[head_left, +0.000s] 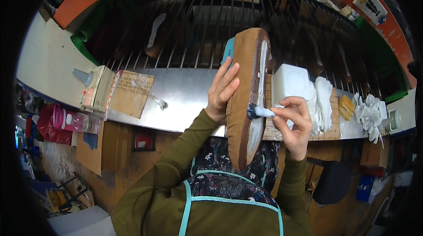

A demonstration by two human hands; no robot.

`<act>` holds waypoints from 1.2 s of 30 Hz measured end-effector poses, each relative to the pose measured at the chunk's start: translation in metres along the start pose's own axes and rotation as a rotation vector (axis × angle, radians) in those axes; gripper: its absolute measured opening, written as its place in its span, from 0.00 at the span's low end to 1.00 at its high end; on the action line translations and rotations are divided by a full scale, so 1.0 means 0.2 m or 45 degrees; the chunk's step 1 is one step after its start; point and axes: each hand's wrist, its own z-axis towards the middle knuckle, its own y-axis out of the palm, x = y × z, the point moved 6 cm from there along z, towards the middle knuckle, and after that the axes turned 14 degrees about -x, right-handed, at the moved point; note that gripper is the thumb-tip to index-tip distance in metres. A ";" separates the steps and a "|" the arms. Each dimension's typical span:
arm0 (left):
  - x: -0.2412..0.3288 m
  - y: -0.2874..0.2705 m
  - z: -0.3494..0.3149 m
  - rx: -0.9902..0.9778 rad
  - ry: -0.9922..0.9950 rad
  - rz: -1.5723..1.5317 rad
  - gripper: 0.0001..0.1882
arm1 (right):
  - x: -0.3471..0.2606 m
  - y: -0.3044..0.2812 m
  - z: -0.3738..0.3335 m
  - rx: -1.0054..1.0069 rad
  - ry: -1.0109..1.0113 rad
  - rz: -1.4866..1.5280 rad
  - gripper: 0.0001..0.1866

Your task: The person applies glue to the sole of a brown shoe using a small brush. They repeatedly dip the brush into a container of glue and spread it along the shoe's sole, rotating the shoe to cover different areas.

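My left hand (221, 89) holds a brown suede shoe upper (243, 68) upright in front of me, fingers spread along its side. A teal piece (228, 50), probably the last inside, shows at the upper left edge. The shoe's underside faces right and carries a whitish coated strip. In my right hand (294, 123), thumb and fingers pinch the white handle of a small brush (264, 112). Its dark bristle end touches the underside a little below the middle.
Behind the metal bench (185, 90), a rack of metal bars (198, 28) carries other shoes. Right of the shoe are a white plastic container (291, 79), white cloths (324, 103), a yellow block (346, 107) and crumpled white gloves (371, 112). At left lies cardboard (128, 97) with another brush (158, 102).
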 end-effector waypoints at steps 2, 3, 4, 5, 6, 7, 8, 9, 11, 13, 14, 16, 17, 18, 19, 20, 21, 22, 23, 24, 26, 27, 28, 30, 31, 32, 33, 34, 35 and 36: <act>-0.03 0.01 -0.02 -0.024 -0.017 0.004 0.36 | -0.01 0.01 -0.01 -0.005 0.007 -0.013 0.11; -0.04 0.01 -0.02 -0.037 -0.034 0.008 0.36 | -0.02 0.01 -0.02 -0.008 -0.002 -0.028 0.11; -0.04 0.02 -0.02 -0.049 -0.048 0.016 0.37 | -0.02 0.01 -0.02 -0.012 0.016 -0.024 0.12; -0.04 0.02 -0.02 -0.050 -0.063 0.018 0.37 | -0.03 0.02 -0.03 -0.015 0.033 -0.022 0.12; -0.04 0.02 -0.02 -0.050 -0.077 0.019 0.37 | -0.03 0.02 -0.04 -0.019 0.050 -0.019 0.12; -0.05 0.02 -0.02 -0.050 -0.087 0.018 0.37 | -0.03 0.02 -0.05 -0.019 0.059 -0.034 0.12; -0.05 0.02 -0.03 -0.057 -0.110 0.014 0.37 | -0.04 0.03 -0.06 -0.019 0.068 -0.049 0.12; -0.05 0.02 -0.03 -0.063 -0.132 0.010 0.37 | -0.04 0.03 -0.08 -0.019 0.078 -0.064 0.13; -0.05 0.02 -0.03 -0.076 -0.168 0.005 0.37 | -0.05 0.04 -0.10 -0.017 0.064 -0.117 0.13; -0.05 0.02 -0.04 -0.094 -0.198 -0.001 0.37 | -0.07 0.04 -0.12 -0.030 0.014 -0.192 0.13; -0.05 0.02 -0.04 -0.077 -0.180 -0.025 0.37 | -0.08 0.04 -0.13 -0.042 -0.028 -0.240 0.13; -0.05 0.03 -0.05 -0.049 -0.136 -0.083 0.37 | -0.08 0.04 -0.14 -0.043 -0.069 -0.161 0.12; -0.06 0.03 -0.04 -0.044 -0.159 -0.096 0.37 | -0.06 0.02 -0.12 -0.030 -0.069 -0.035 0.12; -0.05 0.04 -0.04 -0.040 -0.183 -0.109 0.37 | -0.04 0.02 -0.10 -0.016 -0.069 0.091 0.11; -0.05 0.05 -0.03 -0.046 -0.202 -0.122 0.37 | 0.01 0.01 -0.09 0.168 0.073 0.071 0.09; -0.05 0.06 -0.02 -0.036 -0.220 -0.147 0.36 | 0.05 0.01 -0.07 0.250 0.157 0.096 0.09; -0.05 0.07 -0.02 -0.026 -0.238 -0.172 0.36 | 0.08 0.02 -0.05 0.333 0.240 0.121 0.08; -0.06 0.08 -0.03 -0.006 -0.255 -0.196 0.35 | 0.12 0.02 -0.05 0.408 0.317 0.140 0.08; -0.08 0.09 -0.04 -0.011 -0.284 -0.215 0.35 | 0.14 0.04 -0.08 0.329 0.381 0.208 0.09; -0.09 0.10 -0.06 -0.015 -0.313 -0.235 0.35 | 0.13 0.06 -0.10 0.312 0.400 0.277 0.09; -0.11 0.10 -0.09 -0.023 -0.385 -0.249 0.34 | 0.08 0.11 -0.16 0.261 0.453 0.426 0.09; -0.12 0.10 -0.10 -0.025 -0.419 -0.244 0.34 | 0.05 0.12 -0.18 0.220 0.456 0.454 0.09; -0.13 0.09 -0.12 -0.022 -0.458 -0.238 0.34 | 0.01 0.11 -0.21 0.197 0.447 0.427 0.09; -0.14 0.08 -0.13 -0.039 -0.493 -0.231 0.36 | -0.06 0.10 -0.26 0.144 0.427 0.375 0.09; -0.14 0.07 -0.14 -0.051 -0.513 -0.233 0.37 | -0.07 0.09 -0.29 0.142 0.427 0.358 0.09; -0.13 0.07 -0.14 -0.063 -0.535 -0.233 0.37 | -0.09 0.09 -0.31 0.154 0.441 0.356 0.09; -0.13 0.06 -0.13 -0.079 -0.540 -0.209 0.38 | -0.10 0.10 -0.33 0.163 0.454 0.356 0.09; -0.13 0.06 -0.13 -0.093 -0.545 -0.185 0.39 | -0.11 0.10 -0.33 0.172 0.466 0.354 0.09; -0.12 0.05 -0.12 -0.107 -0.550 -0.160 0.40 | -0.11 0.11 -0.34 0.188 0.461 0.349 0.09; -0.12 0.05 -0.12 -0.117 -0.551 -0.143 0.40 | -0.10 0.11 -0.33 0.189 0.448 0.300 0.09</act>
